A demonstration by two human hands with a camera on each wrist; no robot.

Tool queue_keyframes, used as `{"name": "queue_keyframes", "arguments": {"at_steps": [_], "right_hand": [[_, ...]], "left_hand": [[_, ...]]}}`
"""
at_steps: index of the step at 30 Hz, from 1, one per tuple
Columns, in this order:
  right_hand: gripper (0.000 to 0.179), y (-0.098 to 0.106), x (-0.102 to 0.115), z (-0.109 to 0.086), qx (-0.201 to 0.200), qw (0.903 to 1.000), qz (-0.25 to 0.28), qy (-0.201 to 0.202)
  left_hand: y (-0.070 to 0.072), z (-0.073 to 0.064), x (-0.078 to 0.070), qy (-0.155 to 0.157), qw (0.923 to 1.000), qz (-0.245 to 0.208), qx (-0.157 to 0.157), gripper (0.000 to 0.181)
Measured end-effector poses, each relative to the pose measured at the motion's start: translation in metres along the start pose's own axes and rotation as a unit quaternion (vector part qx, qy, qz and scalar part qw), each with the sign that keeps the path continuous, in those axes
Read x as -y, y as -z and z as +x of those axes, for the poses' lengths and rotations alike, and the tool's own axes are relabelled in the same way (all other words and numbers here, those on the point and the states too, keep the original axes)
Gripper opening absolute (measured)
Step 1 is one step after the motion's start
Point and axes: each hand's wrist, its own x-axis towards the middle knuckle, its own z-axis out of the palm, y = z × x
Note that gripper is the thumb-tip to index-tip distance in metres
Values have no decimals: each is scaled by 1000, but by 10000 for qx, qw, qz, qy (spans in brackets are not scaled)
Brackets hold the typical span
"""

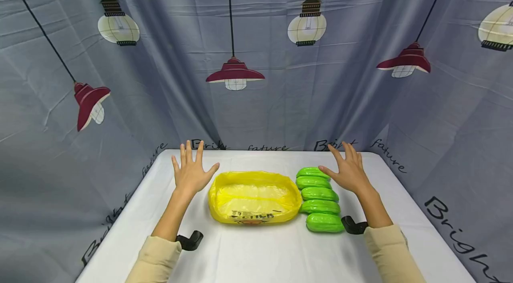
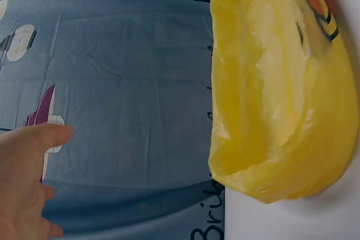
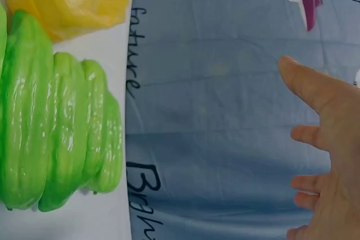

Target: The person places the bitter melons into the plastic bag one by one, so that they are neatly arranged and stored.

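Yellow plastic forms the open-mouthed bag (image 1: 255, 192) sitting between the person's hands. The left hand (image 1: 191, 176) is raised beside it, fingers and thumb spread wide apart; the right hand (image 1: 349, 171) is spread likewise, near five glossy green vegetables (image 1: 319, 194) lined up on the white surface (image 1: 260, 254) between it and the bag. Black print (image 1: 252, 215) on the bag is too creased to read; beyond the hands, the curtain (image 1: 264, 116) says "Bright" and "fature".

By the table with its smooth white surface (image 1: 248, 258), an open yellow plastic bag (image 1: 255, 205) is borne, with five glossy green elongated vegetables (image 1: 319, 193) lined up just beside.
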Motion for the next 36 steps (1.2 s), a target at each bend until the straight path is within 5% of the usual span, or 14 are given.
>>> {"name": "queue_keyframes", "arguments": {"at_steps": [6, 14, 18, 27, 36], "right_hand": [[72, 5, 1, -14, -195, 9961, 863, 29], [53, -6, -5, -57, -771, 9778, 1945, 146], [49, -19, -9, -75, -747, 9763, 2030, 51], [57, -51, -23, -100, 125, 9668, 2552, 80], [57, -78, -29, -114, 363, 9492, 3123, 152]], "left_hand": [[-11, -12, 5, -22, 9970, -521, -575, 77], [-38, -37, 12, -113, 9848, -1287, -1162, 68], [-57, -47, 16, 77, 9773, -1765, -1172, 66], [-107, -68, 22, 323, 9538, -2780, -1090, 66], [-150, -85, 33, 9, 9338, -3451, -948, 66]]}}
